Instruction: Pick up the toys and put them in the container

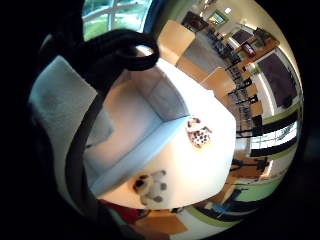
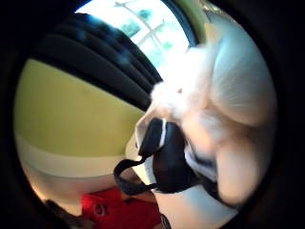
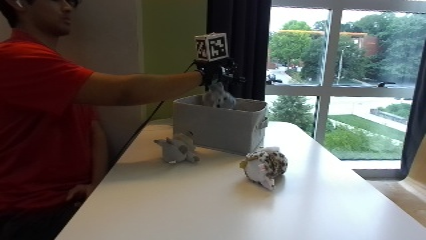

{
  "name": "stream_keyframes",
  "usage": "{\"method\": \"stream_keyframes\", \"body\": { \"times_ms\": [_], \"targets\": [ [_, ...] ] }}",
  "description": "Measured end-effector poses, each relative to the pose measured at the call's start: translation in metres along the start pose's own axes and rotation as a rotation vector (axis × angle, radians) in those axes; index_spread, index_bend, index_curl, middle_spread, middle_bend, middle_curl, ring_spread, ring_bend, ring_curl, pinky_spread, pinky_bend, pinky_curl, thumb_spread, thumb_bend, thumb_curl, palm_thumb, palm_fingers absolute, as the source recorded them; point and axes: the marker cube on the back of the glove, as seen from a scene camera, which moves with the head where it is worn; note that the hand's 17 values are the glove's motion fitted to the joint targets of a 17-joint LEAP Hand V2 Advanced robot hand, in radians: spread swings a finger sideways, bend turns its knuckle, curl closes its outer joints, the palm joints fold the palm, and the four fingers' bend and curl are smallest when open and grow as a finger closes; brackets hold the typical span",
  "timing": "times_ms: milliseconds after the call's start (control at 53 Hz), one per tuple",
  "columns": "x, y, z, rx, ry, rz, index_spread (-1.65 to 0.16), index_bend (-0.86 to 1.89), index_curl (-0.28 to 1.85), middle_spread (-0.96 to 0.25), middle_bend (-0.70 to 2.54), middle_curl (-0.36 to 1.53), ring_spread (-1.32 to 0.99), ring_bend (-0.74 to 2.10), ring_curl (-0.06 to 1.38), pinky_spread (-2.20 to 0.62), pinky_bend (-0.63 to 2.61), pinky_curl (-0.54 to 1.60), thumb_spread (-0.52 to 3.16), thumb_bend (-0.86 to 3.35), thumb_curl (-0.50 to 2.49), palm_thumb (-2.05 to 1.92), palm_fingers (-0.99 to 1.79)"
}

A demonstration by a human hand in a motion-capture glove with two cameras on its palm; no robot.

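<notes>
The person in a red shirt (image 3: 33, 125) stands at the left edge of the white desk (image 3: 200, 210) with the right arm stretched out level, reaching over the grey container (image 3: 223, 125) that sits near the desk's far left corner by the window. The gloved right hand (image 3: 214, 75) hangs just above the container's open top, palm turned downward, and its fingers are curled round a pale plush toy (image 3: 218, 97). That toy dangles directly under the grip, its lower part level with the container's rim and partly behind the near wall. In the thumb side palm view the same white fuzzy toy (image 2: 228, 95) fills much of the picture, pressed close against the palm beside a black strap. The little finger side palm view looks down into the container (image 1: 150, 125), whose inner floor shows pale and bare.

Two more toys lie on the desk outside the container. A small grey-and-white toy with a dark face (image 3: 176, 150) sits just beside the container's near left corner, close to the desk's left edge. A round spotted toy (image 3: 266, 165) lies near the container's near right corner, further toward the middle of the desk. Both are well apart from the hand.
</notes>
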Motion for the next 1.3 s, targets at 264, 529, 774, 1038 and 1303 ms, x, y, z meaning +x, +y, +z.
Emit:
{"method": "stream_keyframes", "body": {
  "times_ms": [264,529,774,1038,1303],
  "targets": [
    [0.018,0.021,0.001,-0.096,0.030,0.020,-0.41,0.53,0.80,-0.26,0.57,0.52,-0.30,0.77,0.39,0.00,0.73,0.35,1.05,-0.08,0.71,-0.09,0.04],
    [0.047,0.057,0.002,-0.104,0.041,0.067,-0.43,0.46,0.68,-0.20,0.48,0.45,-0.22,0.63,0.32,0.07,0.69,0.32,1.10,-0.08,0.49,-0.10,0.01],
    [0.064,0.090,0.007,-0.113,0.069,0.092,-0.43,0.46,0.63,-0.18,0.43,0.42,-0.21,0.59,0.30,0.08,0.59,0.29,1.12,-0.07,0.38,-0.09,0.02],
    [0.083,0.139,0.023,-0.168,0.085,0.108,-0.42,0.40,0.57,-0.16,0.37,0.40,-0.20,0.55,0.29,0.08,0.55,0.30,1.14,-0.07,0.30,-0.09,-0.01],
    [0.091,0.179,0.041,-0.161,0.006,0.122,-0.40,0.35,0.52,-0.14,0.31,0.38,-0.18,0.43,0.26,0.08,0.53,0.31,1.14,-0.07,0.25,-0.09,-0.02]
  ]
}}
